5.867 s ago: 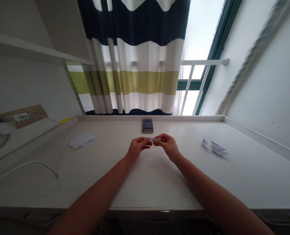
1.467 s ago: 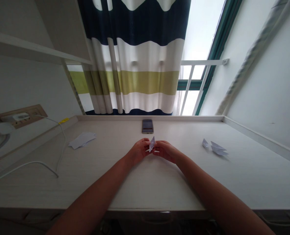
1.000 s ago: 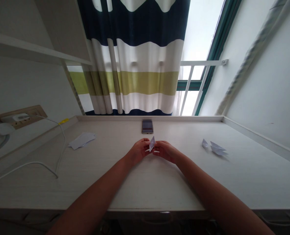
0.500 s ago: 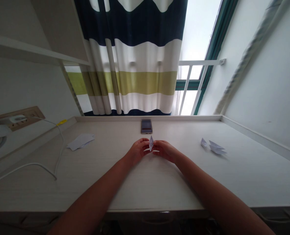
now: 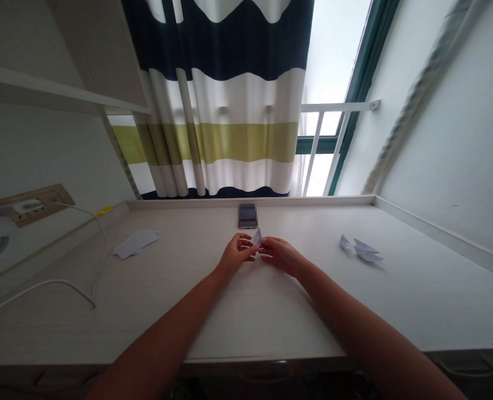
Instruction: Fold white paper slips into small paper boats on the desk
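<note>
A pale wood-grain desk (image 5: pixel 417 300) carries a black smartphone (image 5: pixel 247 215) at top centre, loose white paper sheets (image 5: pixel 135 244) left, and small folded white paper shapes (image 5: pixel 362 249) right.

Both bare arms (image 5: pixel 246 333) reach forward from the bottom of the view and angle inward. The left hand (image 5: pixel 238 255) and right hand (image 5: pixel 280 255) face each other at chest-centre, fingers lightly curled, fingertips almost meeting, wrists low.

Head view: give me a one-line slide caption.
Left hand and right hand hold a small folded white paper over a pale desk.
</note>
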The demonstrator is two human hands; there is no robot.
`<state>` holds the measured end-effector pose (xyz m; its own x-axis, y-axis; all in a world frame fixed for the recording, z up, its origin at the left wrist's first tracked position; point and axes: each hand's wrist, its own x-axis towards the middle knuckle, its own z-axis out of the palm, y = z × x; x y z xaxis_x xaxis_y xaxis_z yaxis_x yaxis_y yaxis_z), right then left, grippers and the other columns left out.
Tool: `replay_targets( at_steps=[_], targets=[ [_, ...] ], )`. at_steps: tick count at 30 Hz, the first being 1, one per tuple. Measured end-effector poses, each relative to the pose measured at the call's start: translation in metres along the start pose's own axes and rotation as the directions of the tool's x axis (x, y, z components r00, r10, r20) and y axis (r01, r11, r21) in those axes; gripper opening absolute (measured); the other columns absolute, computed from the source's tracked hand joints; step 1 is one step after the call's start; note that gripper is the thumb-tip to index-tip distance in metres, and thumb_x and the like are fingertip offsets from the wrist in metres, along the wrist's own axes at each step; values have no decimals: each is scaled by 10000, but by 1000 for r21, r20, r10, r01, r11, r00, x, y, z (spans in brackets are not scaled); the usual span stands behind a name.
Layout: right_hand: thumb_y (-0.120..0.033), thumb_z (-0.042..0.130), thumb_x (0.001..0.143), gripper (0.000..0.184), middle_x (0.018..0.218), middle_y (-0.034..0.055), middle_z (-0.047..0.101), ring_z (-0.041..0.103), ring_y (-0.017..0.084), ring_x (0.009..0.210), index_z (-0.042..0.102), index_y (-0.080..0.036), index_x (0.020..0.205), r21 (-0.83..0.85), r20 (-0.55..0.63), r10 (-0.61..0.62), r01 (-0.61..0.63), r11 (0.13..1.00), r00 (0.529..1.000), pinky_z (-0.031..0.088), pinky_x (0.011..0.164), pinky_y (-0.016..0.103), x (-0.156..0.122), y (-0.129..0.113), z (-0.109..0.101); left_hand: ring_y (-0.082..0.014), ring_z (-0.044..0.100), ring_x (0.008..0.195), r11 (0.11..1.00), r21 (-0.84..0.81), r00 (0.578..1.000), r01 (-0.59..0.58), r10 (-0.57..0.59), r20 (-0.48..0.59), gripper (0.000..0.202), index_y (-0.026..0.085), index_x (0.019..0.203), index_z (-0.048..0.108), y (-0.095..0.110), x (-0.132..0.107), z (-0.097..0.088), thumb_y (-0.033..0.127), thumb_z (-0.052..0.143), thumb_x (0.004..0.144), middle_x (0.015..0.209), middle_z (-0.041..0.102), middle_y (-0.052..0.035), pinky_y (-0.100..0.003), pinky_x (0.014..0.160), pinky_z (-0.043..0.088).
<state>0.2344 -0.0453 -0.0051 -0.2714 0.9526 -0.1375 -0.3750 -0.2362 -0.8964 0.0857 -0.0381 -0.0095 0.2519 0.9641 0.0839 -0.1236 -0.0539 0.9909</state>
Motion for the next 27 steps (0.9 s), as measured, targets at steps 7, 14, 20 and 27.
replay_targets(
  at_steps=[7,14,20,27],
  targets=[
    [-226,617,673,67,706,4,562,545,81,637,596,-164,688,5,-61,-21,22,1000,998,443,576,191,3,1,-2,-97,545,535,953,240,981,-186,193,-4,271,156,729,463,-5,1,-1,287,658,593,611,527,31,-245,527,475],
    [-325,643,634,192,731,9,559,544,105,660,579,-184,747,-80,-124,-90,80,994,988,444,597,235,3,-3,-5,-131,587,567,913,353,966,-205,246,-74,188,138,700,536,3,1,0,301,607,641,627,583,-8,-265,570,485],
    [-333,636,616,202,674,-16,554,517,99,632,560,-204,752,-239,-239,-352,297,925,905,426,581,235,-1,-20,-4,-143,596,591,869,427,954,-248,296,-49,213,130,733,586,23,7,4,316,613,632,648,616,-24,-270,588,484],
    [-273,599,650,109,647,0,578,530,101,589,558,-185,700,-389,-331,-431,295,873,839,436,545,240,-9,-47,-18,-148,601,620,880,388,957,-275,291,18,230,130,781,593,29,38,25,316,609,647,681,625,-38,-281,602,492]
  ],
)
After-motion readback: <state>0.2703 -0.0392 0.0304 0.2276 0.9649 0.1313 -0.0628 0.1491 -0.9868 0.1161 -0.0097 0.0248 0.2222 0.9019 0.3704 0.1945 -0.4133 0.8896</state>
